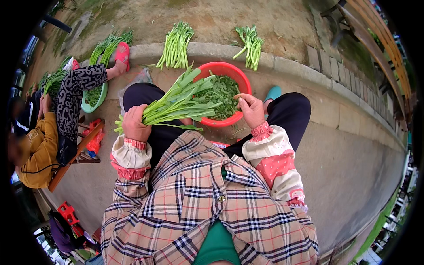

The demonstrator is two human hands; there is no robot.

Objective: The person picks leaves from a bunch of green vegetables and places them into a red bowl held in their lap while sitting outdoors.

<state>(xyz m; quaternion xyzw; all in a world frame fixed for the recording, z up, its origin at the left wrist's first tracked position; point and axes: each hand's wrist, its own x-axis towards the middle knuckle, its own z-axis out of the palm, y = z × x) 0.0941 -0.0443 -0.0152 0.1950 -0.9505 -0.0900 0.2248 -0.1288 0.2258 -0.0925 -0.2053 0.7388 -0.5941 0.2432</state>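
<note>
My left hand point(135, 123) grips a bunch of long-stemmed leafy greens point(177, 101) near the cut stem ends. The bunch lies tilted across my lap, its leafy tips reaching over a round red plastic basin point(245, 77). Loose torn green leaves point(222, 94) fill much of that basin, which sits between my knees. At the basin's right rim is my right hand point(251, 108), thumb and forefinger bent close together; whether something thin is pinched there is too small to tell. The bunch hides part of the basin's left side.
Two bundles of stripped stems point(175, 46) point(250, 46) lie along the concrete kerb point(215, 50). To the left, a person in a mustard top point(43, 149) sits on a wooden seat near a green basin point(102, 97). A wooden bench point(374, 43) stands at the upper right.
</note>
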